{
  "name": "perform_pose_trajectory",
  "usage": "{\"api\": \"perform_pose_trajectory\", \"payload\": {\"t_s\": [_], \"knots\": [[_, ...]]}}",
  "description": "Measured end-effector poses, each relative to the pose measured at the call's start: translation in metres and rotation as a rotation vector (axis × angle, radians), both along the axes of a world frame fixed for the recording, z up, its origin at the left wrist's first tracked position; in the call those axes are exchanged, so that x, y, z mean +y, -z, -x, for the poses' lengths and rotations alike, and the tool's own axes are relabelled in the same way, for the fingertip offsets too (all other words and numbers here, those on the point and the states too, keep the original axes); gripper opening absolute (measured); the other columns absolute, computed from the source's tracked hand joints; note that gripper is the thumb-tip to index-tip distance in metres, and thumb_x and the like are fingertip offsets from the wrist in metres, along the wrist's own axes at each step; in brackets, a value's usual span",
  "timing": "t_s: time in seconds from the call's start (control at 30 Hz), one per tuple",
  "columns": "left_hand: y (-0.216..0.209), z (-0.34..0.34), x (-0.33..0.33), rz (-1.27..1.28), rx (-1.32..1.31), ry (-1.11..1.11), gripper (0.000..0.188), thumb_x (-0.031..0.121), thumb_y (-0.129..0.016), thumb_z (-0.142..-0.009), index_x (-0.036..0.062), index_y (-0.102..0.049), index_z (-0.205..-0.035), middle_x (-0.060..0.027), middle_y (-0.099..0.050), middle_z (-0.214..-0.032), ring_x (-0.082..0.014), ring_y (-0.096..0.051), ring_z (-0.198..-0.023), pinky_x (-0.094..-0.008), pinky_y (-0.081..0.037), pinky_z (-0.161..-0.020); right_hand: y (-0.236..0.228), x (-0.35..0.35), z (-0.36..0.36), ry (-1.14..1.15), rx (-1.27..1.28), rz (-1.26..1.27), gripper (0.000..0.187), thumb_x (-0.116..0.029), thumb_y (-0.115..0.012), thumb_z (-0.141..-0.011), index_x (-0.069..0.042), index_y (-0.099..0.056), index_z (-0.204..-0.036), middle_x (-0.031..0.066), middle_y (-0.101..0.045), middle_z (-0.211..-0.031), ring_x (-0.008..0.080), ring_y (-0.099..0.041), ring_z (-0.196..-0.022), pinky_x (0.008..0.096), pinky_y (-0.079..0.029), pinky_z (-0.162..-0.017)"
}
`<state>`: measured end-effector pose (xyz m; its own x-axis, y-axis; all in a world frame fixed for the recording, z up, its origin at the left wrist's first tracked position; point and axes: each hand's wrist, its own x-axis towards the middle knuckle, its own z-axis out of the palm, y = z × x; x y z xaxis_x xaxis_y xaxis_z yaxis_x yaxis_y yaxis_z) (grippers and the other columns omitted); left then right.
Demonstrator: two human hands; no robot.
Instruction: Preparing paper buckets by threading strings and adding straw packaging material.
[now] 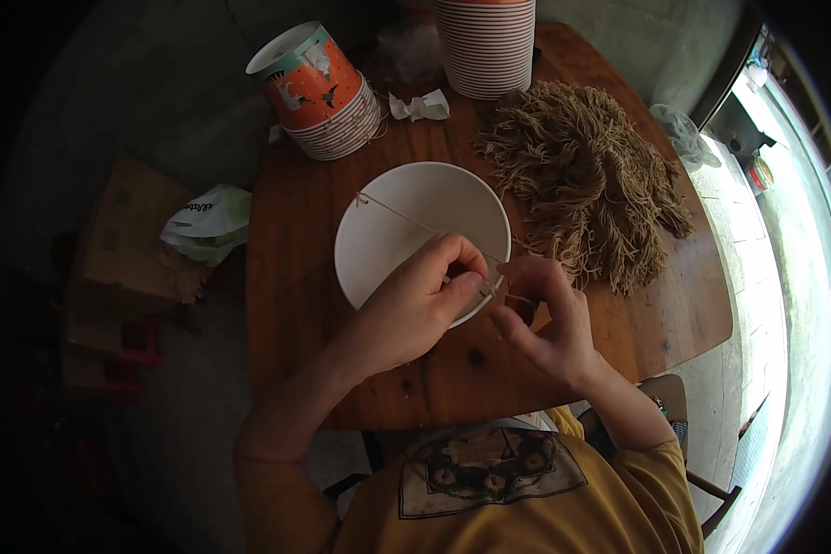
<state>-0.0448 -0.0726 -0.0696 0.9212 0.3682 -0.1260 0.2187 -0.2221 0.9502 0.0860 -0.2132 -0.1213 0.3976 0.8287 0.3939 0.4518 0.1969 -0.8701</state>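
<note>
A white round paper bucket [379, 242] stands on the wooden table before me, its open mouth facing up. From a knot at its far left rim, a thin tan string [399, 214] runs taut across the mouth to the near right rim. There my left hand [411, 305] pinches the string between thumb and fingers, over the bucket. Just outside the same rim, my right hand [559, 328] is curled with thumb and forefinger at the string's loose end. The fine detail between the fingertips is partly hidden.
A heap of tan strings [582, 175] lies at the table's right. Behind are a stack of orange patterned buckets [319, 88], a tall stack of white-rimmed buckets [486, 51] and crumpled white paper [420, 106]. Left of the table are a cardboard box [129, 240] and a plastic bag [210, 222].
</note>
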Motion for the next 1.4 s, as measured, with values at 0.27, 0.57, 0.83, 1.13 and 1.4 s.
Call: {"api": "perform_pose_trajectory", "payload": {"t_s": [0.27,0.57,0.83,1.13,1.4], "knots": [[0.002,0.001,0.000,-0.011,0.002,0.006,0.007,0.009,-0.051,-0.096,0.0043,-0.053,-0.101,0.0022,-0.051,-0.094,-0.0020,-0.047,-0.083,-0.0184,-0.043,-0.073,-0.001,0.002,0.003,0.072,-0.108,0.016,0.033,-0.010,-0.075,-0.078,-0.006,-0.055,-0.105,0.0024,-0.055,-0.072,0.0112,-0.053,-0.057,0.0252,-0.046,-0.053],[0.000,-0.002,-0.003,-0.010,-0.028,-0.034,0.005,0.006,-0.055,-0.091,0.0030,-0.054,-0.095,-0.0045,-0.053,-0.095,-0.0131,-0.053,-0.082,-0.0277,-0.045,-0.072,0.006,-0.003,0.005,0.072,-0.091,-0.030,0.023,-0.007,-0.069,-0.081,-0.003,-0.054,-0.099,0.0051,-0.061,-0.079,0.0156,-0.062,-0.067,0.0271,-0.051,-0.060],[-0.002,-0.003,-0.004,-0.097,-0.032,-0.030,0.005,0.005,-0.055,-0.091,0.0021,-0.053,-0.094,-0.0055,-0.054,-0.092,-0.0146,-0.055,-0.083,-0.0293,-0.046,-0.074,0.013,-0.003,0.004,0.035,-0.004,-0.008,0.013,-0.007,-0.063,-0.087,-0.003,-0.054,-0.096,0.0079,-0.066,-0.079,0.0187,-0.066,-0.065,0.0293,-0.051,-0.055],[0.005,-0.003,-0.005,-0.049,-0.105,-0.049,0.004,0.005,-0.053,-0.092,0.0022,-0.051,-0.094,-0.0055,-0.057,-0.090,-0.0137,-0.056,-0.083,-0.0291,-0.046,-0.073,0.010,-0.003,0.006,0.030,0.062,-0.005,0.018,-0.008,-0.064,-0.087,-0.004,-0.053,-0.101,0.0068,-0.066,-0.078,0.0168,-0.067,-0.064,0.0269,-0.052,-0.053],[-0.001,-0.004,-0.005,0.003,-0.030,-0.050,0.004,0.006,-0.053,-0.093,0.0019,-0.052,-0.095,-0.0048,-0.058,-0.089,-0.0120,-0.056,-0.081,-0.0283,-0.046,-0.071,0.006,0.005,0.009,0.147,-0.164,-0.072,0.024,-0.010,-0.073,-0.081,-0.006,-0.057,-0.099,0.0048,-0.064,-0.077,0.0153,-0.063,-0.060,0.0263,-0.051,-0.052]]}}
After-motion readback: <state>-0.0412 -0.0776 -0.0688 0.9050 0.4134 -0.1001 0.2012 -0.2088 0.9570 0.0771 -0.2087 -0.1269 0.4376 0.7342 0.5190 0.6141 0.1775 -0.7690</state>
